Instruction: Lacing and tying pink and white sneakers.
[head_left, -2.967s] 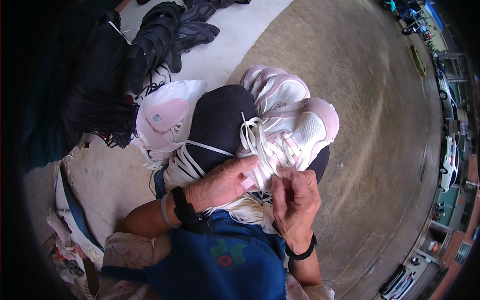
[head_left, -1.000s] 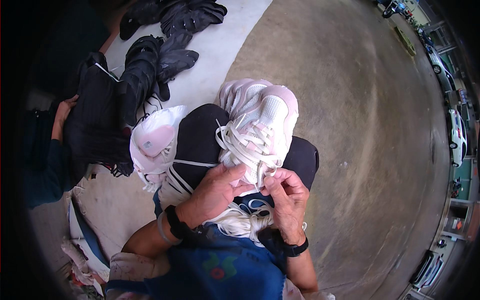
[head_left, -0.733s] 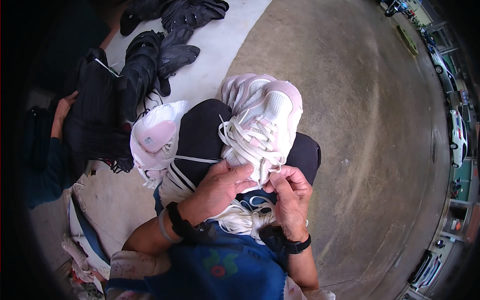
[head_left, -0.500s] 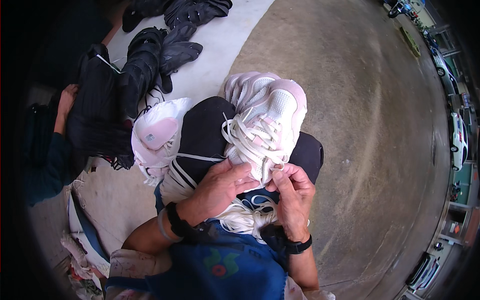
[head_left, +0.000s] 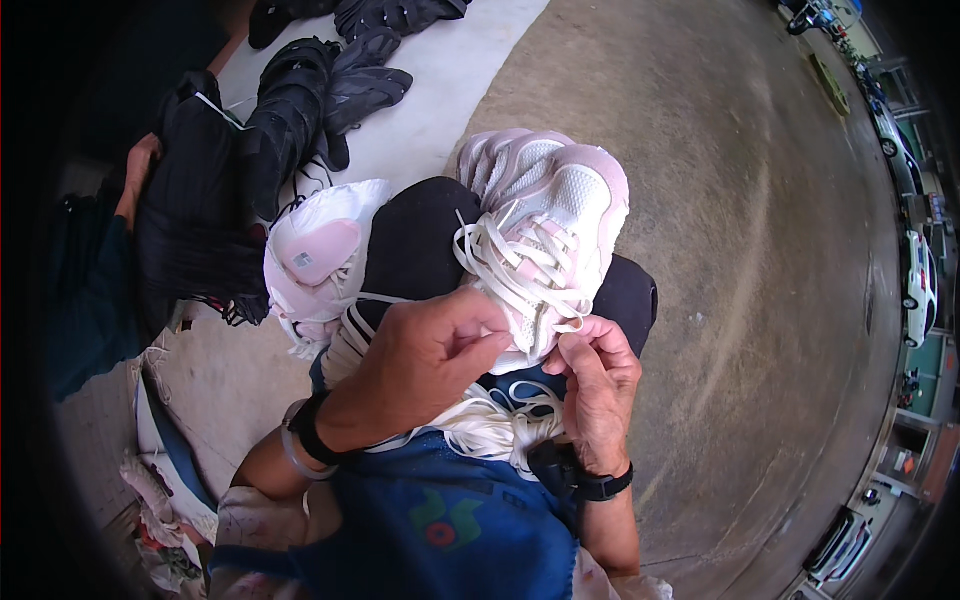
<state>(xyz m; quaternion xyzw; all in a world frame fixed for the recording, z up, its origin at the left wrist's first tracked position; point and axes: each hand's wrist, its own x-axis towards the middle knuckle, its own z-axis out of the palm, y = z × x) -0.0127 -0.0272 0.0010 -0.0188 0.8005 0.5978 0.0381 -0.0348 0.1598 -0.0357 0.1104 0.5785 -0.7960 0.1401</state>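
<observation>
A pink-and-white shoe upper (head_left: 585, 215), the front one of several layered together, rests on my lap with its toe pointing away. White shoelace (head_left: 515, 270) crosses its eyelets in loose loops. My left hand (head_left: 425, 350) is at the left of the collar, thumb and fingertips pinched together; what they hold is hidden. At the right side of the collar, my right hand (head_left: 602, 380) pinches the lace between thumb and forefinger. Below both hands a bundle of white laces (head_left: 495, 425) lies on my blue apron (head_left: 400, 530).
More pink-and-white uppers (head_left: 320, 250) sit left of my knee. Black shoe uppers (head_left: 290, 110) lie in rows on a pale surface, near another person's hand (head_left: 143, 160). A concrete floor (head_left: 740, 300) stretches right towards parked vehicles (head_left: 915, 285).
My left hand has lifted and turned, its fingertips now pinched together beside the collar. My right hand keeps its pinch on the lace. The view has shifted slightly.
</observation>
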